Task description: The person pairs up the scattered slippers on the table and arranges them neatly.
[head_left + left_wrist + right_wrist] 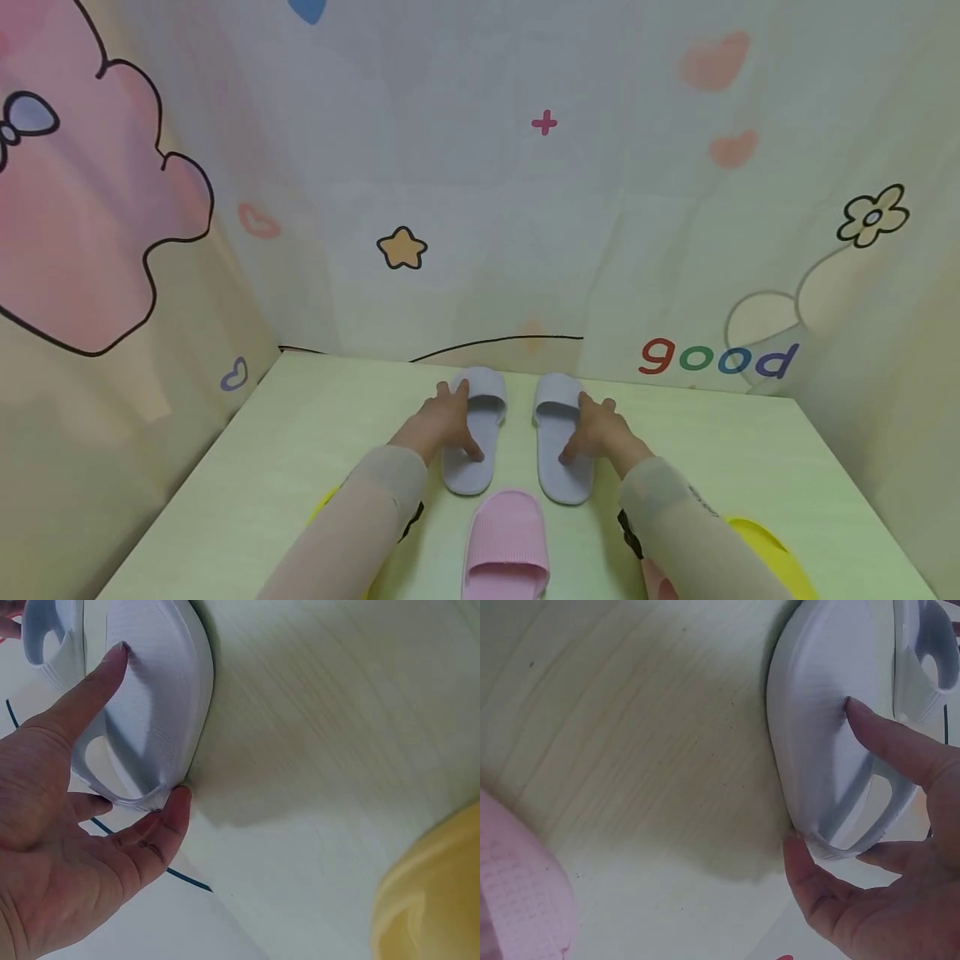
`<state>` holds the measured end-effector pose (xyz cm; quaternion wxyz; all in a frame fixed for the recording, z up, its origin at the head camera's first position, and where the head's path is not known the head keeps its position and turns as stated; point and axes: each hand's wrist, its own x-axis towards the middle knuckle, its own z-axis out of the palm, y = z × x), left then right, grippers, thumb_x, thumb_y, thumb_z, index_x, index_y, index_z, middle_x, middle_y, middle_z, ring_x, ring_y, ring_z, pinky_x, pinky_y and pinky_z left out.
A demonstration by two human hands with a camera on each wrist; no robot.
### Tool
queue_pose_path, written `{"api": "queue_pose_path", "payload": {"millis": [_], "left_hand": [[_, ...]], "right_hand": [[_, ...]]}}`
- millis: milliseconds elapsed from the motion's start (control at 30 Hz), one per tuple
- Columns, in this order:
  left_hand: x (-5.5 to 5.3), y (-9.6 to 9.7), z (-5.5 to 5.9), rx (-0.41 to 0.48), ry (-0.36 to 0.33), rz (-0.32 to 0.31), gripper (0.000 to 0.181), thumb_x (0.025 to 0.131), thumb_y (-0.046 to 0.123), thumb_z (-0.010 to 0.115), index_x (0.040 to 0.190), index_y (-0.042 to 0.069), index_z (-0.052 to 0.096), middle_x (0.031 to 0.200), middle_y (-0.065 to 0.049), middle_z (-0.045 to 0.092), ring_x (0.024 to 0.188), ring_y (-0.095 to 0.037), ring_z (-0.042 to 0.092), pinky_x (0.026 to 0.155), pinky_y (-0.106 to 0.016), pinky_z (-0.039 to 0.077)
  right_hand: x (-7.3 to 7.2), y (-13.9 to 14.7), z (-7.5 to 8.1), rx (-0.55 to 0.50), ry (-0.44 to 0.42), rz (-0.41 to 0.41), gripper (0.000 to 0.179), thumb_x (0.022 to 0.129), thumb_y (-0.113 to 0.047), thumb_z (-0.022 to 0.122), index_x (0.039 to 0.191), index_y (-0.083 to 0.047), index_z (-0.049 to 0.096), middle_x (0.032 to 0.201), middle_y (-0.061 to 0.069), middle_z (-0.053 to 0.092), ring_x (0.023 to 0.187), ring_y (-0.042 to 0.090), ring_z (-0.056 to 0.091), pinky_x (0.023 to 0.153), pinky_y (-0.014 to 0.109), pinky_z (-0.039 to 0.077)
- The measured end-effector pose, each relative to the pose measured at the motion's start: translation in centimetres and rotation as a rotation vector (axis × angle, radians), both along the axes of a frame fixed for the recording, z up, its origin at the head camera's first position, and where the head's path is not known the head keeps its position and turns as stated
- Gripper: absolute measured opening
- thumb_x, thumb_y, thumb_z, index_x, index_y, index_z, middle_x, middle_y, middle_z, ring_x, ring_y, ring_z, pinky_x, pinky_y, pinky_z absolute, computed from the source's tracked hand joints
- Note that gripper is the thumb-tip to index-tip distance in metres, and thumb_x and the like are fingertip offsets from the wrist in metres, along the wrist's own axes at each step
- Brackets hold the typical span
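Two pale grey-lilac slippers lie side by side near the table's back edge, toes toward the wall. My left hand (447,417) holds the left slipper (470,477). In the left wrist view its thumb presses the insole of that slipper (169,690) while curled fingers touch the strap's outer side. My right hand (602,429) holds the right slipper (562,483) likewise. The right wrist view has the thumb on the insole of this slipper (810,667) and the fingertips against the strap's outer edge. A gap separates the two slippers.
A pink slipper (508,533) lies nearer, between the forearms. Yellow footwear (768,550) shows beside the right forearm, and another yellow piece (439,885) lies on the left. Part of a pink item (525,892) is near the right hand. A printed cloth wall (480,283) rises behind the table.
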<state>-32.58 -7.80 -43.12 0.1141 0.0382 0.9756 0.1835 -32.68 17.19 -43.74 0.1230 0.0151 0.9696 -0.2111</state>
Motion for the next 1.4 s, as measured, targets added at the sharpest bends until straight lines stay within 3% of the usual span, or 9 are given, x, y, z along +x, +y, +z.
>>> {"api": "queue_pose_path", "payload": {"millis": [400,1067,1400], "left_hand": [[-0.4,0.0,0.3,-0.045,-0.051,0.000,0.129,0.059,0.043,0.092,0.156,0.014,0.012,0.146,-0.023,0.029,0.124,-0.036,0.047,0.096,-0.056,0.046],[-0.8,0.4,0.4,-0.054,-0.064,-0.005,0.128,0.060,0.042,0.091,0.157,0.015,0.011,0.150,-0.023,0.024,0.124,-0.040,0.045,0.093,-0.059,0.046],[-1.2,0.6,-0.4,-0.048,-0.064,-0.016,0.129,0.060,0.042,0.091,0.157,0.015,0.011,0.149,-0.025,0.025,0.120,-0.039,0.046,0.093,-0.056,0.048]], "right_hand": [[0.1,-0.5,0.6,0.031,-0.014,0.016,0.118,0.065,-0.024,0.090,0.152,0.003,0.016,0.138,0.035,0.033,0.113,0.044,0.050,0.098,0.059,0.044],[-0.3,-0.5,0.2,0.029,-0.018,0.034,0.118,0.066,-0.024,0.089,0.154,-0.001,0.014,0.139,0.033,0.032,0.113,0.042,0.051,0.096,0.057,0.047],[-0.3,-0.8,0.0,0.035,-0.014,0.046,0.119,0.065,-0.025,0.090,0.154,0.000,0.014,0.140,0.034,0.032,0.115,0.043,0.051,0.097,0.057,0.045]]}}
